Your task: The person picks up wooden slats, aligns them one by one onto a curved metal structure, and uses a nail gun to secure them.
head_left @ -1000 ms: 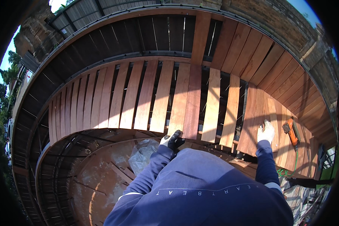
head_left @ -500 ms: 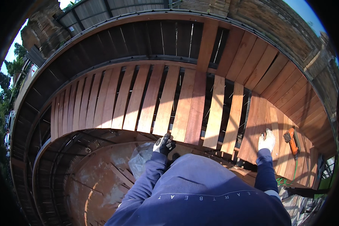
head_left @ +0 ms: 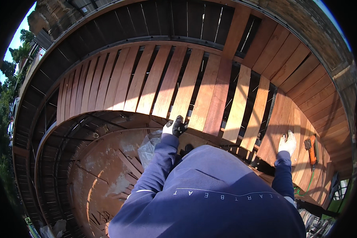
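Note:
My left hand [head_left: 175, 126], in a white and black glove, is at the near end of a reddish wooden plank [head_left: 187, 87]. Its fingers are curled, and whatever they may hold is hidden. My right hand [head_left: 287, 143], in a whitish glove, rests with its fingers extended on close-set planks [head_left: 279, 119] at the right. Just beyond it lies an orange power tool [head_left: 311, 150] with a green cord [head_left: 311, 180].
Loose planks with dark gaps line the curved inner tier, and a higher tier of planks [head_left: 301, 63] rises at the right. Below is a rusty brown floor [head_left: 103, 158] with a clear plastic sheet [head_left: 150, 148] and wood offcuts [head_left: 127, 162].
The view has shifted, so the planks sit higher in the picture. My left hand has moved slightly along the inner edge; my right hand stays on the planks near the tool.

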`<state>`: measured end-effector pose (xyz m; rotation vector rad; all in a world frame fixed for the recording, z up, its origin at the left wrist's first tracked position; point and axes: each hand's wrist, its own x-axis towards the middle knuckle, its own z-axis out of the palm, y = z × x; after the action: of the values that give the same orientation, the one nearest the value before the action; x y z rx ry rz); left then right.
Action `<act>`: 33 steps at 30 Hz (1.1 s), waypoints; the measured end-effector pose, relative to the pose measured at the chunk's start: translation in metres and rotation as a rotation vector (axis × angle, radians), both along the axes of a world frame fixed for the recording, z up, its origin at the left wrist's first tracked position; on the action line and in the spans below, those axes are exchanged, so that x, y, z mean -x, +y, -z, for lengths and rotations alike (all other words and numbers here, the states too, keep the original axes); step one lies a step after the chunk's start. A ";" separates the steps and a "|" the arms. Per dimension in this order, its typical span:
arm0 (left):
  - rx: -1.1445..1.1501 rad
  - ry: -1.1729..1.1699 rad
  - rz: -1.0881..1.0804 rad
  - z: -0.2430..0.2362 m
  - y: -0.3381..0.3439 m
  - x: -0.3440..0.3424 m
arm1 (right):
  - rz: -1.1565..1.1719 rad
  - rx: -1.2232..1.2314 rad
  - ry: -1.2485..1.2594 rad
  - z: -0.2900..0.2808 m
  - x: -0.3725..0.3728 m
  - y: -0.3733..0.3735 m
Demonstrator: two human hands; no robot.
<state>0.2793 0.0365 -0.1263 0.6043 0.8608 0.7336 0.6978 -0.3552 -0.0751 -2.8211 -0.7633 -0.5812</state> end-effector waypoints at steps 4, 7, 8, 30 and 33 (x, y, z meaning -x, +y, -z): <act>-0.069 0.036 0.026 0.005 -0.002 0.006 | -0.001 0.027 -0.026 0.000 0.000 0.002; -0.078 0.048 0.075 0.006 -0.002 0.007 | -0.002 0.016 -0.025 -0.005 0.003 0.005; -0.084 0.048 0.105 0.006 -0.001 0.009 | -0.002 0.011 -0.024 -0.007 0.005 0.007; -0.113 0.115 0.201 0.005 0.002 0.014 | 0.013 0.026 -0.018 -0.002 0.001 0.003; -0.167 0.186 0.247 0.021 0.007 0.016 | 0.015 0.024 -0.009 -0.002 0.001 0.005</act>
<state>0.2629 0.0431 -0.1475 0.9217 0.8809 0.5324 0.6966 -0.3506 -0.0729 -2.8504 -0.7564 -0.5914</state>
